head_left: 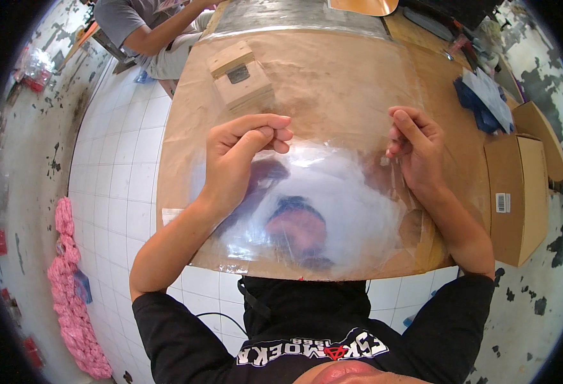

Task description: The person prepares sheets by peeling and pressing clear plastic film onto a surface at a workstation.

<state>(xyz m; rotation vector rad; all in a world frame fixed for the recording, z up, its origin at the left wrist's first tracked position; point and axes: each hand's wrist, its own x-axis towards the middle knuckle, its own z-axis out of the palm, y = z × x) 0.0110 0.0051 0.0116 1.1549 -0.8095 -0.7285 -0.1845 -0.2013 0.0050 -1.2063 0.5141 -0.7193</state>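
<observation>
Both of my hands are raised over the near half of the table. My left hand (238, 144) is closed in a pinch, thumb against the bent fingers. Across from it, my right hand (420, 147) has its thumb and fingers pressed together too. Whatever either pinch holds, if anything, is too thin or hidden to make out. Below them a shiny clear plastic sheet (352, 221) covers the tabletop and throws back reflections. Beyond my left hand sits a small wooden block (246, 93) with a dark opening in it.
Brown covering lies over the table (339, 77). At the right stand a cardboard box (518, 185) and a pile of blue and clear plastic (485, 99). An orange object (365, 6) lies at the far edge. Another person (144, 38) sits far left. A pink bundle (70, 288) rests along the left wall.
</observation>
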